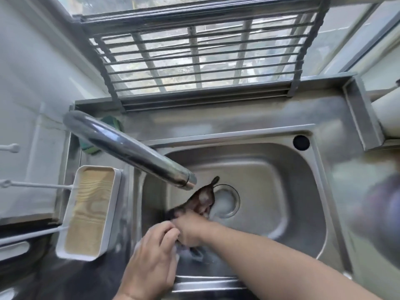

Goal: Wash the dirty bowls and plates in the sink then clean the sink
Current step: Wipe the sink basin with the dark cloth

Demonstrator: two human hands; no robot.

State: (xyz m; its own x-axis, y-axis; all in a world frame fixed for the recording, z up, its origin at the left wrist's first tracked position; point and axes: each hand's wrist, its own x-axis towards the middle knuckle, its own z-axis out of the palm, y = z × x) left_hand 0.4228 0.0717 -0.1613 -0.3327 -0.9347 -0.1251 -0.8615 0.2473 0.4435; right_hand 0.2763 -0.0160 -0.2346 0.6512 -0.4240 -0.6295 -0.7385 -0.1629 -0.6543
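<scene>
Both hands, left hand (151, 252) and right hand (190, 228), grip a dark cloth (200, 201) (pointing up-right, drainward).

The sink (281, 169) is a stainless steel basin with rounded corners, its round drain (226, 201) near the middle of the floor and a dark round hole in the far right corner of its rim. A dark, wet cloth (200, 201) lies bunched at the drain's left edge, toward the near left wall.
</scene>
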